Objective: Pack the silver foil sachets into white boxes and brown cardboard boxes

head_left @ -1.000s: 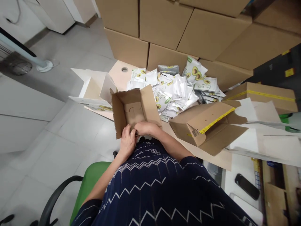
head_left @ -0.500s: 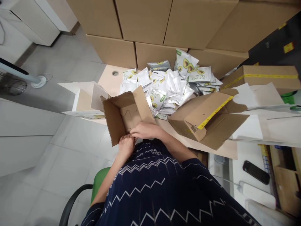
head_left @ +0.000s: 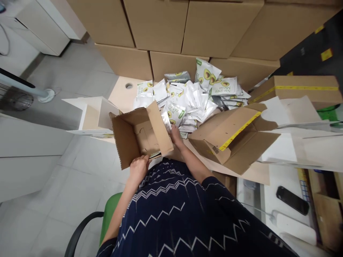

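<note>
An open cardboard box (head_left: 142, 139) is tilted toward me at the table's near left edge. My left hand (head_left: 139, 167) is closed over its near edge, fingers curled over the rim. A thin edge of a pouch (head_left: 155, 155) shows inside, by that near wall. My right hand (head_left: 176, 136) is beyond the box's right flap, at the near side of a heap of white pouches (head_left: 187, 100) printed with avocados and "Super Meal". Its fingers are partly hidden and smeared, so I cannot tell whether they grip a pouch.
A second open cardboard box (head_left: 227, 137) with yellow tape lies to the right of the heap. Stacked cartons (head_left: 160, 25) stand behind. Open white boxes (head_left: 92, 112) are at the left and right. A green chair (head_left: 111, 210) is at lower left; a black phone (head_left: 292, 200) lies at lower right.
My right hand has left the box's near rim and moved right and away, to the pouches. My left hand stays at the rim. A pouch edge now shows inside the box.
</note>
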The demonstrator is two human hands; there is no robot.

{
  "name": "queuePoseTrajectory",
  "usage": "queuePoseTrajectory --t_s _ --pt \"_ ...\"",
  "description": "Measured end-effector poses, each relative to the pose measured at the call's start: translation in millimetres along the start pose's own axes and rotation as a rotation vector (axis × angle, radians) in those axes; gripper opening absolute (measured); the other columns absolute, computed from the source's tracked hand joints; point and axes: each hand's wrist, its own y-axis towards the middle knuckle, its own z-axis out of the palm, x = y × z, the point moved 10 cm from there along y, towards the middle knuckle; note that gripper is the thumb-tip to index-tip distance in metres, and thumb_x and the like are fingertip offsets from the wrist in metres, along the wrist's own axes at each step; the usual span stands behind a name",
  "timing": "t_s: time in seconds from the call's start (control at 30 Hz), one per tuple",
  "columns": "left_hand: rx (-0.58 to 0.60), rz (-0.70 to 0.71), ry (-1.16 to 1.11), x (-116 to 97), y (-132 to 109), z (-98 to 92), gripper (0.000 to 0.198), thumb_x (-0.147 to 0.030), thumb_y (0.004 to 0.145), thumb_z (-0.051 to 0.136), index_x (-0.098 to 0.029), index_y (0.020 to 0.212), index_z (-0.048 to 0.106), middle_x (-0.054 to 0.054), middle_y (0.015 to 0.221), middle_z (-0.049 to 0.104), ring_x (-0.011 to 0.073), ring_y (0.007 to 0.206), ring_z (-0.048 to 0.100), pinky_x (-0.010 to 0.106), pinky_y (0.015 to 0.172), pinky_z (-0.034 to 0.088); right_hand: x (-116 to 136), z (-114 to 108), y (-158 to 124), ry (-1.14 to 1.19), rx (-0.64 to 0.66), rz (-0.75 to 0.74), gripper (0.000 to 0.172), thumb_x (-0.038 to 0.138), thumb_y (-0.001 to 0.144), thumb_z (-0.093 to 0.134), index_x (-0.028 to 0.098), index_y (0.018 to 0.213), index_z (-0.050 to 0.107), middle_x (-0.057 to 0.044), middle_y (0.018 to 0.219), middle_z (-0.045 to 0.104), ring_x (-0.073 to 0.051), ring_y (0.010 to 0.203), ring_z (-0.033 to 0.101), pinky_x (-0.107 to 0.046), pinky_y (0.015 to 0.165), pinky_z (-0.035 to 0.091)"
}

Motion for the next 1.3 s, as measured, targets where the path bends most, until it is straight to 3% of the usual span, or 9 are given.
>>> queuePoseTrajectory --t_s 0.1,0.27,0.5,0.6,0.73,0.87,0.97,1.13,1.3 --pt "0.016 -0.013 -0.012 -0.7 1.1 2.1 0.031 -0.036 0.1 0.044 -0.023 0.121 0.063 0.007 0.105 0.071 0.023 0.098 0.067 0.031 0.082 0.047 -14.4 15.3 6.7 0.195 0.03 0.102 0.042 0.035 0.074 0.069 0.013 0.109 0.062 -0.012 0.106 0.068 -0.023 0.098 0.06 -0.034 0.089 0.046" --pt "0.054 -0.03 -0.03 -0.3 3.3 3.0 0.031 -0.037 0.101 0.042 -0.022 0.12 0.063 0.008 0.107 0.071 0.0216 0.1 0.067 0.029 0.083 0.046 -20.2 24.3 10.0 0.408 0.138 0.054 0.024 0.035 0.071 0.064 0.014 0.084 0.064 -0.003 0.08 0.067 -0.017 0.075 0.057 -0.028 0.072 0.047" --pt "0.075 -0.006 -0.022 -2.2 5.0 -0.6 0.028 -0.036 0.101 0.042 -0.021 0.114 0.062 0.008 0.105 0.071 0.0232 0.096 0.068 0.032 0.079 0.048 -48.2 -26.7 -26.7 0.803 -0.253 -0.018 0.04 0.048 0.072 0.064 0.019 0.097 0.055 0.0 0.088 0.064 -0.013 0.075 0.054 -0.026 0.077 0.047" --pt "0.076 -0.001 -0.012 -3.6 5.8 -2.4 0.028 -0.035 0.101 0.041 -0.02 0.111 0.062 0.009 0.104 0.071 0.0232 0.096 0.068 0.032 0.079 0.048 -58.2 -34.7 -30.6 0.78 -0.296 -0.022 0.039 0.045 0.07 0.066 0.019 0.096 0.056 0.001 0.085 0.063 -0.013 0.073 0.053 -0.026 0.076 0.046" --pt "0.087 -0.006 -0.005 -4.6 7.0 -1.7 0.031 -0.037 0.102 0.039 -0.021 0.118 0.061 0.01 0.109 0.07 0.0219 0.097 0.068 0.031 0.082 0.048 -75.7 -24.1 -27.8 0.713 -0.276 0.036 0.034 0.043 0.064 0.069 0.018 0.083 0.058 0.003 0.073 0.059 -0.012 0.068 0.05 -0.026 0.07 0.044" --pt "0.06 0.022 -0.016 -8.2 8.7 -3.3 0.034 -0.036 0.102 0.038 -0.026 0.128 0.057 0.008 0.11 0.069 0.0227 0.098 0.068 0.032 0.081 0.049 -90.0 -7.9 -27.7 0.915 -0.272 0.147 0.041 0.048 0.06 0.072 0.019 0.084 0.054 0.003 0.073 0.059 -0.012 0.067 0.051 -0.025 0.067 0.044" --pt "0.057 0.027 -0.025 -9.0 9.6 -3.3 0.034 -0.035 0.102 0.038 -0.027 0.129 0.057 0.008 0.11 0.069 0.0232 0.099 0.067 0.032 0.081 0.049 -92.1 -4.6 -27.3 1.015 -0.296 0.203 0.046 0.05 0.059 0.073 0.02 0.087 0.052 0.002 0.074 0.061 -0.013 0.068 0.054 -0.026 0.067 0.045" --pt "0.06 0.031 -0.016 -9.4 10.4 -2.5 0.032 -0.035 0.101 0.04 -0.027 0.127 0.057 0.007 0.111 0.069 0.022 0.098 0.068 0.031 0.079 0.047 -90.2 -3.1 -23.8 0.857 -0.235 0.22 0.041 0.044 0.059 0.072 0.018 0.088 0.06 -0.003 0.083 0.068 -0.016 0.074 0.057 -0.029 0.07 0.046" --pt "0.072 0.03 -0.008 -9.5 11.2 -1.1 0.032 -0.036 0.102 0.039 -0.027 0.126 0.058 0.007 0.113 0.068 0.0216 0.098 0.068 0.03 0.079 0.048 -92.6 -13.3 -24.2 0.851 -0.31 0.237 0.043 0.044 0.058 0.072 0.017 0.09 0.062 -0.001 0.082 0.067 -0.016 0.075 0.057 -0.028 0.071 0.045"
